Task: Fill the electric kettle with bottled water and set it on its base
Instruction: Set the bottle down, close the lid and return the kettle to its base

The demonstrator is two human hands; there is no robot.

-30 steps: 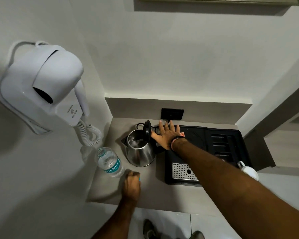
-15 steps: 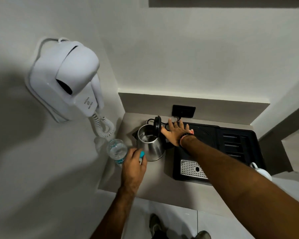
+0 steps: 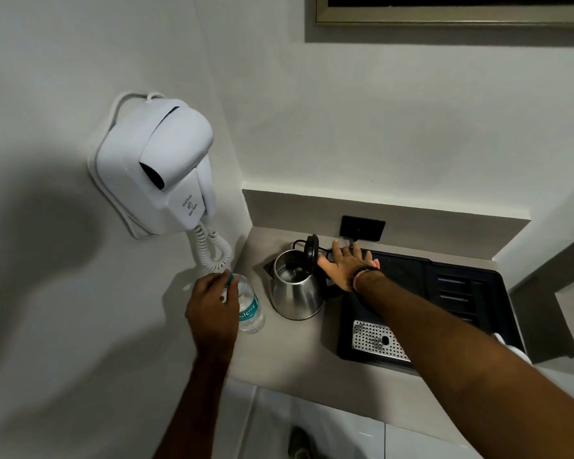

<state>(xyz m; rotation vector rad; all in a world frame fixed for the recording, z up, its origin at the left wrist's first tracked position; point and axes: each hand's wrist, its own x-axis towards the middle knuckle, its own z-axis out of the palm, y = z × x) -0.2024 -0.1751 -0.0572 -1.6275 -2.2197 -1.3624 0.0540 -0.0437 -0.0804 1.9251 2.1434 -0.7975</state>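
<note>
A steel electric kettle (image 3: 295, 294) stands on the grey counter (image 3: 299, 352) with its black lid (image 3: 311, 250) flipped up; the inside looks shiny. Left of it stands a clear water bottle (image 3: 251, 311) with a teal label. My left hand (image 3: 212, 308) covers the bottle's top and pinches its teal cap (image 3: 230, 278) at the mouth. My right hand (image 3: 345, 265) lies flat with fingers spread behind the kettle's handle, thumb near the lid. I cannot tell whether a base sits under the kettle.
A black tray (image 3: 451, 293) with a perforated metal grate (image 3: 373, 339) fills the counter's right side. A white cup (image 3: 511, 347) peeks out behind my right arm. A black wall socket (image 3: 363, 227) sits behind the kettle. A white hair dryer (image 3: 159, 173) hangs on the left wall.
My left hand rose from the counter with the teal cap and moved left onto the bottle's top. My right hand stayed by the kettle's lid. The view shifted left.
</note>
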